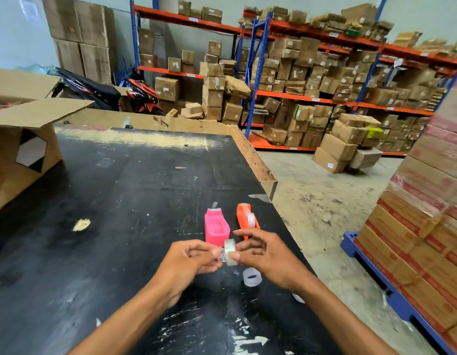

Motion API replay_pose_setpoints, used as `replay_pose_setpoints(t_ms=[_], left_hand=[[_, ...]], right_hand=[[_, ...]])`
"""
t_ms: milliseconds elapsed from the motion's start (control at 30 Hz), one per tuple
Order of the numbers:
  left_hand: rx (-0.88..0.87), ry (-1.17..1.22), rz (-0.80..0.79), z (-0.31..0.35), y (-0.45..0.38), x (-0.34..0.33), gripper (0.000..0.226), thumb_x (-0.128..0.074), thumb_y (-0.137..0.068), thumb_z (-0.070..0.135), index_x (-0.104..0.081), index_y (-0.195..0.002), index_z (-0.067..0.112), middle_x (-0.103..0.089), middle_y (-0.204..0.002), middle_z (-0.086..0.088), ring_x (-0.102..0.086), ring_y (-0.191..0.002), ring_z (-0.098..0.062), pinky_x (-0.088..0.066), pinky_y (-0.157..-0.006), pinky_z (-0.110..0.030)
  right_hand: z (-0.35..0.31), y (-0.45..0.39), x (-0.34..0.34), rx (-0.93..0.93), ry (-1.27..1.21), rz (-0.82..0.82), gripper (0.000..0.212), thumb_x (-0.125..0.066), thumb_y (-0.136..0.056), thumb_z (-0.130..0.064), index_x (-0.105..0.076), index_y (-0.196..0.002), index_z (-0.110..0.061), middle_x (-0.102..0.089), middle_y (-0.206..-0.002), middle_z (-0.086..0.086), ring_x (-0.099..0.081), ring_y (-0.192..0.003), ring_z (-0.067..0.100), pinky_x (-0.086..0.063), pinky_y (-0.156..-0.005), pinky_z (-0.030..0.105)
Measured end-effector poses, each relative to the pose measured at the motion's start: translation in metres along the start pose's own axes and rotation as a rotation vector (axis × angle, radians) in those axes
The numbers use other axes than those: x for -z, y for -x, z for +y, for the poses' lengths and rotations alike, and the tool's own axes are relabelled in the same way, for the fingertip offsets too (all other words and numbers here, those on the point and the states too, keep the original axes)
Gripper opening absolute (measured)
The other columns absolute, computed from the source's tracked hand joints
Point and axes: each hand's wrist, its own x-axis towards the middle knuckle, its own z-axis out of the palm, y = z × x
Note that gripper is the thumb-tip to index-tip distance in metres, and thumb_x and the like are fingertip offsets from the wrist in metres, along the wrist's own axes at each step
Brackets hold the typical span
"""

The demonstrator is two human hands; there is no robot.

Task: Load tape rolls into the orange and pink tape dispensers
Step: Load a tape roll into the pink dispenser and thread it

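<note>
A pink tape dispenser (216, 229) stands upright on the black table (120, 201), its well open and with no roll in it. To its right the orange dispenser (245, 219) lies tilted with a clear roll (251, 219) seated in it. Just in front of the pink one, I hold a clear tape roll (230, 252) above the table between both hands. My right hand (266, 257) pinches the roll itself. My left hand (189, 260) pinches its left side, where a small clear piece sticks out.
Another clear roll (251, 277) lies on the table under my right wrist, and a further one (298, 297) peeks out by my forearm. An open cardboard box (22, 155) stands at the left. The table edge runs close on the right; stacked cartons on a blue pallet (391, 295) stand beyond.
</note>
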Motion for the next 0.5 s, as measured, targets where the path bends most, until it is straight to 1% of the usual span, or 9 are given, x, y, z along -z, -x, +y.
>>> replay_pose_setpoints(t_ms=[67,133,200,300,367,433,500], left_hand=[[-0.027,0.026,0.015,-0.001,0.003,-0.005,0.007,-0.069,-0.080,0.000,-0.072,-0.085,-0.005,-0.077,-0.074,-0.017,-0.073,-0.063,-0.017,-0.061,-0.064,-0.020],[-0.059,0.039,0.033,-0.001,0.005,-0.008,0.009,-0.069,-0.080,0.000,-0.072,-0.085,-0.006,-0.077,-0.078,-0.021,-0.073,-0.066,-0.020,-0.061,-0.065,-0.021],[-0.094,0.038,0.040,0.002,0.007,-0.009,0.010,-0.070,-0.080,0.002,-0.074,-0.086,-0.005,-0.077,-0.081,-0.022,-0.073,-0.069,-0.021,-0.061,-0.067,-0.021],[-0.174,-0.012,0.036,0.008,0.009,-0.013,0.009,-0.070,-0.079,0.004,-0.077,-0.084,0.000,-0.078,-0.080,-0.018,-0.071,-0.068,-0.017,-0.060,-0.067,-0.021],[-0.227,-0.068,0.042,0.011,0.010,-0.016,0.009,-0.071,-0.079,0.005,-0.078,-0.082,0.001,-0.077,-0.079,-0.019,-0.068,-0.067,-0.016,-0.057,-0.068,-0.022],[-0.263,-0.091,0.045,0.012,0.010,-0.017,0.008,-0.072,-0.079,0.006,-0.079,-0.081,0.002,-0.077,-0.077,-0.019,-0.066,-0.064,-0.014,-0.056,-0.066,-0.019],[-0.283,-0.098,0.042,0.013,0.011,-0.017,0.008,-0.072,-0.078,0.006,-0.079,-0.081,0.003,-0.077,-0.075,-0.017,-0.066,-0.063,-0.012,-0.056,-0.065,-0.016]], right_hand=[[-0.002,0.003,-0.004,0.033,-0.012,-0.001,0.031,-0.076,-0.078,-0.012,-0.066,-0.105,-0.021,-0.072,-0.084,-0.007,-0.066,-0.076,0.004,-0.053,-0.073,0.013],[-0.003,0.003,-0.005,0.061,-0.013,0.016,0.027,-0.076,-0.077,-0.010,-0.069,-0.102,-0.017,-0.072,-0.093,-0.002,-0.067,-0.082,0.006,-0.054,-0.076,0.015],[-0.003,0.004,-0.003,0.097,-0.039,0.031,0.026,-0.077,-0.076,-0.010,-0.071,-0.100,-0.016,-0.074,-0.094,-0.003,-0.069,-0.087,0.008,-0.054,-0.077,0.017],[-0.004,0.004,0.002,0.140,-0.066,0.049,0.028,-0.078,-0.075,-0.009,-0.072,-0.101,-0.015,-0.076,-0.095,0.000,-0.071,-0.091,0.013,-0.054,-0.079,0.019],[-0.006,0.005,0.004,0.163,-0.074,0.055,0.029,-0.078,-0.074,-0.008,-0.073,-0.100,-0.020,-0.077,-0.093,-0.004,-0.071,-0.089,0.011,-0.054,-0.078,0.019],[-0.006,0.005,0.005,0.176,-0.074,0.057,0.031,-0.079,-0.074,-0.008,-0.074,-0.098,-0.028,-0.077,-0.090,-0.008,-0.071,-0.088,0.010,-0.055,-0.079,0.019],[-0.007,0.005,0.005,0.181,-0.083,0.059,0.033,-0.079,-0.073,-0.008,-0.074,-0.098,-0.029,-0.077,-0.090,-0.009,-0.071,-0.088,0.010,-0.055,-0.080,0.019]])
